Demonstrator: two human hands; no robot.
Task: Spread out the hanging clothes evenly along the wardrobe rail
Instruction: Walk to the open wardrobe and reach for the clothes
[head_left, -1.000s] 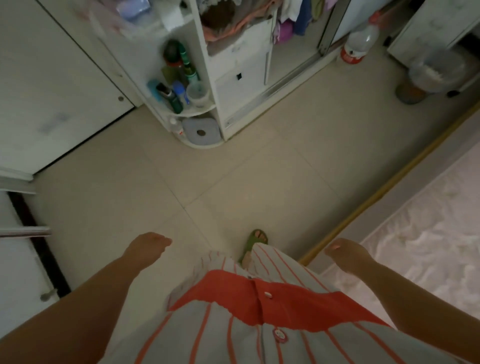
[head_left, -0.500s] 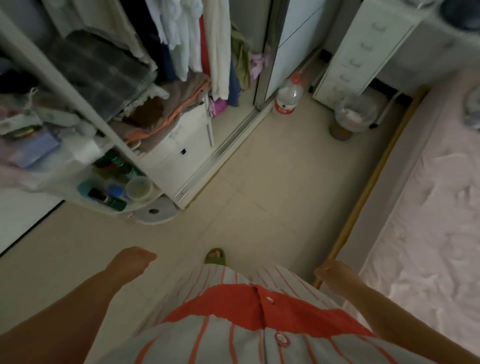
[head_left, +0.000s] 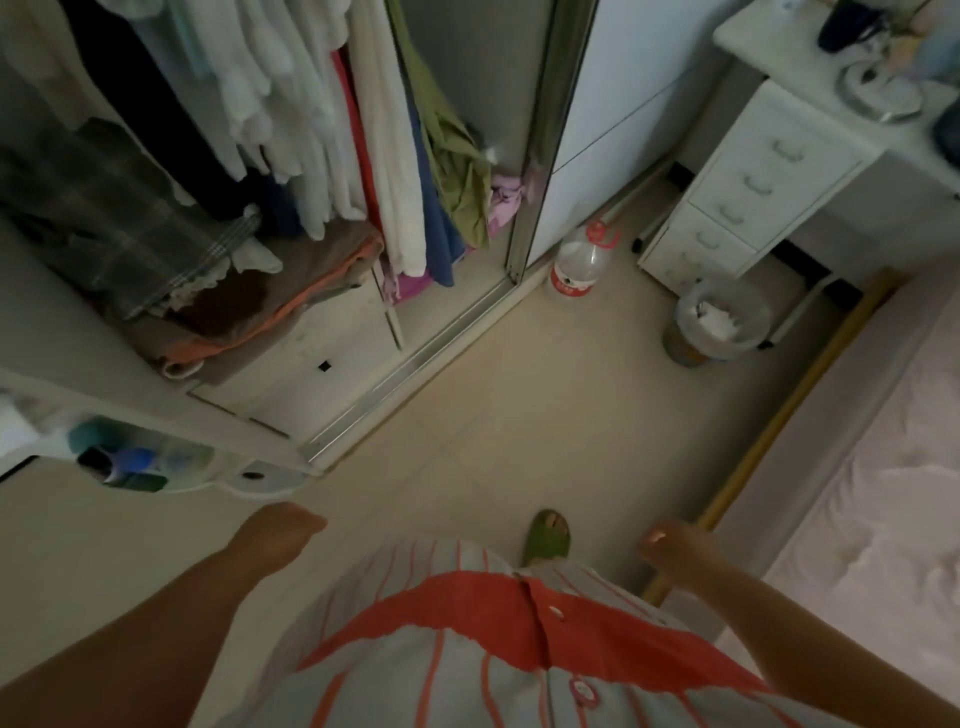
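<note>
Hanging clothes (head_left: 322, 119) fill the open wardrobe at the upper left: white, cream, red, blue and green garments bunched close together, with dark ones further left. The rail itself is out of view above the frame. My left hand (head_left: 278, 538) hangs low at my side over the floor, fingers loosely curled, holding nothing. My right hand (head_left: 675, 551) hangs at my other side near the bed edge, also empty. Both hands are far from the clothes.
Folded clothes (head_left: 249, 306) lie on a drawer unit inside the wardrobe. A sliding door (head_left: 587, 119) stands to the right, with a plastic bottle (head_left: 579, 260), a bin (head_left: 719, 322) and a white drawer cabinet (head_left: 753, 182) beyond. The bed (head_left: 872, 493) runs along the right. A corner shelf (head_left: 140, 462) holds bottles.
My view has swung up and to the right, bringing the hanging clothes into sight. Both hands stay hanging at my sides, empty.
</note>
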